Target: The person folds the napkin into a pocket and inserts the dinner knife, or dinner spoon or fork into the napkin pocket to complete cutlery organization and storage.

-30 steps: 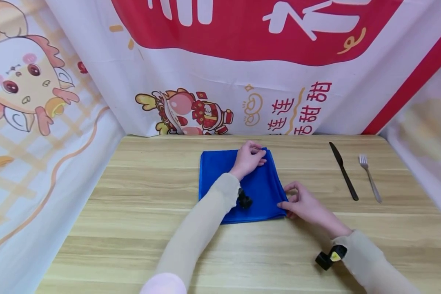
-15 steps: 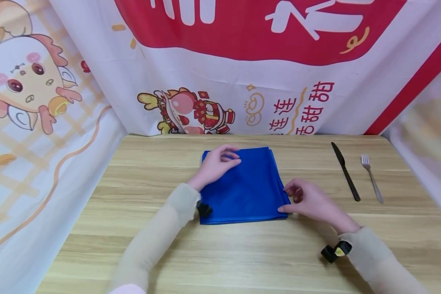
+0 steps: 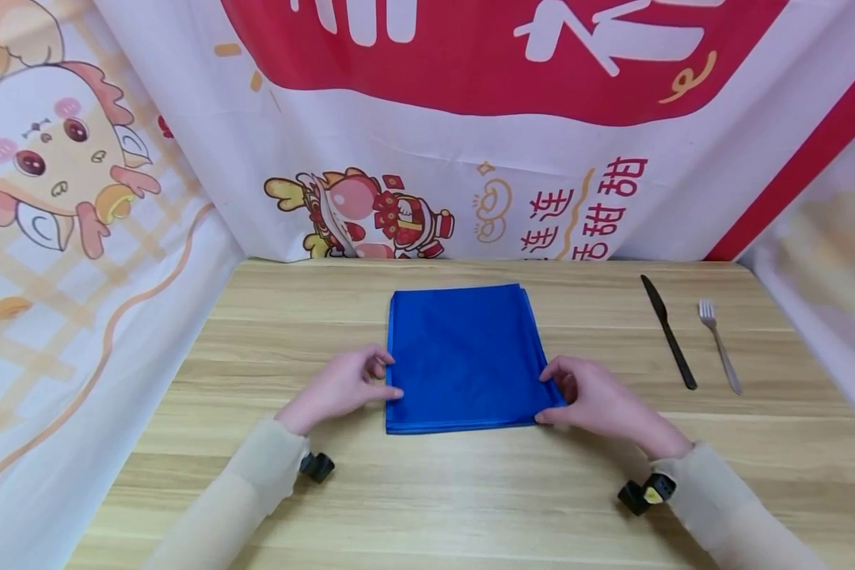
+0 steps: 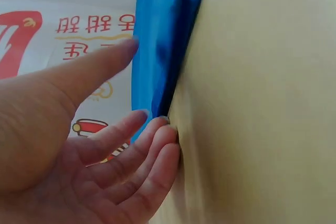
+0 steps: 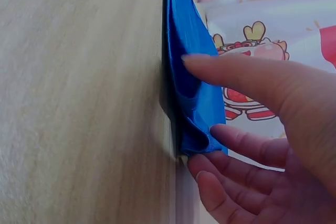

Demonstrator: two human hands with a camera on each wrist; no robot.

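Note:
A blue cloth [image 3: 463, 356], folded into a layered square, lies flat on the wooden table. At its left edge is my left hand [image 3: 342, 384], thumb over the top and fingertips touching the side. In the left wrist view, the fingers of this hand [image 4: 157, 150] are loosely bent beside the cloth [image 4: 157, 40]. My right hand [image 3: 594, 396] touches the near right corner, its thumb on top. The right wrist view shows the right hand [image 5: 262, 145] with thumb and fingers apart against the cloth's folded layers [image 5: 194, 40], which gape a little there.
To the right of the cloth lie a black knife [image 3: 668, 332] and a silver fork [image 3: 720, 347], side by side on the table [image 3: 470, 507]. Printed fabric [image 3: 427, 142] hangs at the back and on both sides of the table.
My left hand has moved from the cloth's far right corner, across its top, to the left edge. The right hand stays at the near right corner. The cloth lies nearly as before.

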